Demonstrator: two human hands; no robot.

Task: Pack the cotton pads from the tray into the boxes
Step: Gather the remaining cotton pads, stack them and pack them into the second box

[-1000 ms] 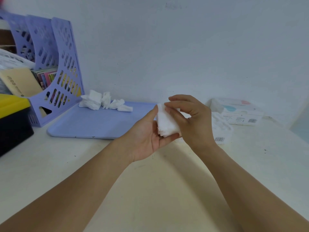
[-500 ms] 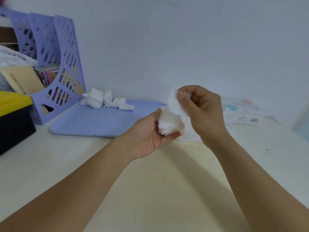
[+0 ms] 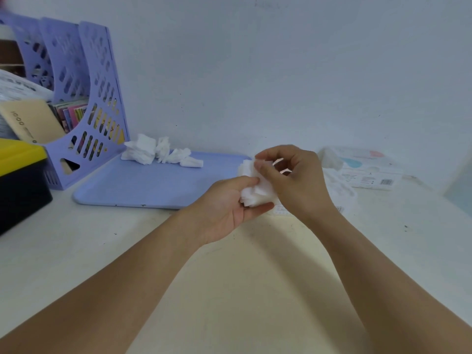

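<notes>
Resting stack of cotton pads [image 3: 256,192] between both hands' fingers [image 3: 263,172].

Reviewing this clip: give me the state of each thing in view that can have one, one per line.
left hand: closed around a stack of cotton pads, held above the table.
right hand: fingertips pinching the top of that stack.
loose cotton pads: heaped untidily at the tray's far corner.
tray: flat on the table, mostly bare.
box: lying against the wall; open or shut unclear.
file rack: upright, holding papers.
</notes>
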